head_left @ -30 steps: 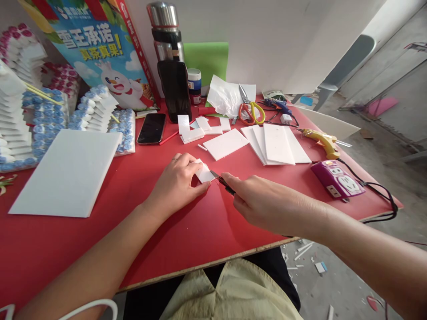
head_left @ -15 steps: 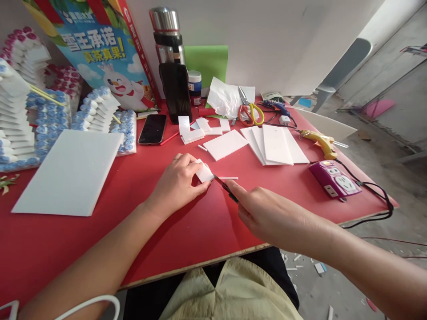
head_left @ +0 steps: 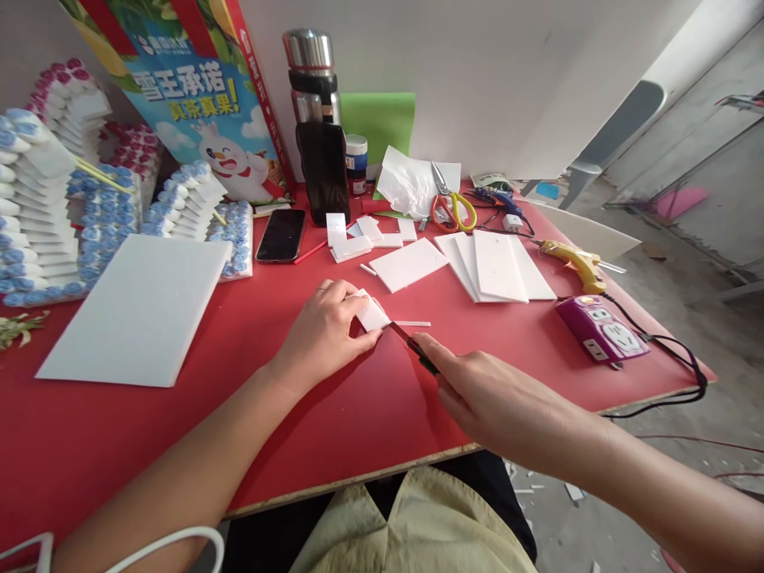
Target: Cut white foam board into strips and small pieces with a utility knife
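My left hand [head_left: 327, 328] grips a small white foam board piece [head_left: 372, 312] at its edges, thumb on the near side and fingers on the far side, against the red table [head_left: 334, 430]. In my right hand [head_left: 477, 382] is a black-handled utility knife [head_left: 422, 353], fingers closed round the handle. The blade's tip meets the right corner of the small piece. A thin white strip [head_left: 413, 324] lies just beyond the blade, pointing right. Part of the piece is hidden under my left fingers.
Beyond my hands lie several white board pieces [head_left: 409, 265], scissors [head_left: 454, 208] and a phone [head_left: 282, 235]. A yellow glue gun [head_left: 576, 264] and purple power socket [head_left: 602, 330] stand at right. A large white board [head_left: 134, 310] and blue-and-white models [head_left: 111, 223] are at left.
My right hand has drawn the knife slightly back toward me and to the right. The left hand still presses on the small piece. The whole view has shifted a little.
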Available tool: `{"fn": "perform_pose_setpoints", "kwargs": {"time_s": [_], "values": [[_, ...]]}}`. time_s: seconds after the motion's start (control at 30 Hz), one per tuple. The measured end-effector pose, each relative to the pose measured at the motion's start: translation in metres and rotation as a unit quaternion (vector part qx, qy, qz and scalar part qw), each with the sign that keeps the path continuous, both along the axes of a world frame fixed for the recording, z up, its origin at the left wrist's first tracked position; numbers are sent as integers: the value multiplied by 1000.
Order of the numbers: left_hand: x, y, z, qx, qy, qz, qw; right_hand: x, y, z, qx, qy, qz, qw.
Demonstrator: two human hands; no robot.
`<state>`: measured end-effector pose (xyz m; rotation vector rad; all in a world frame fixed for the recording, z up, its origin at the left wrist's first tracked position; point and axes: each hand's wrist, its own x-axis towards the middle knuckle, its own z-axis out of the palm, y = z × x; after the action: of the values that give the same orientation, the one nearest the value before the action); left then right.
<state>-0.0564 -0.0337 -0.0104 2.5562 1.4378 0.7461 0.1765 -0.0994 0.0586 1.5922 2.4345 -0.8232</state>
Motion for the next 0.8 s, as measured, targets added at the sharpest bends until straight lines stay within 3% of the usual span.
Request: {"fn": "perform_pose_setpoints", "kwargs": {"time_s": [0.17, 0.3, 0.37, 0.5, 0.6, 0.7, 0.8], "values": [[-14, 5, -3, -40, -92, -5, 995, 20, 6, 10, -65, 97, -70, 991], [-21, 13, -3, -107, -228, 40, 967, 22, 21, 5, 1, 123, -164, 979], [-21, 16, -3, -118, -297, 49, 946, 11, 37, -2, 24, 129, -179, 975], [-21, 21, 0, -111, -452, 73, 882, -26, 74, -19, 39, 92, -145, 984], [-23, 22, 1, -70, -520, 110, 844, -52, 95, -26, 62, 44, -93, 993], [-25, 22, 3, -57, -530, 125, 837, -62, 104, -25, 57, 19, -61, 996], [-27, 22, 4, -67, -528, 119, 838, -46, 98, -17, -11, 30, -56, 998]]}}
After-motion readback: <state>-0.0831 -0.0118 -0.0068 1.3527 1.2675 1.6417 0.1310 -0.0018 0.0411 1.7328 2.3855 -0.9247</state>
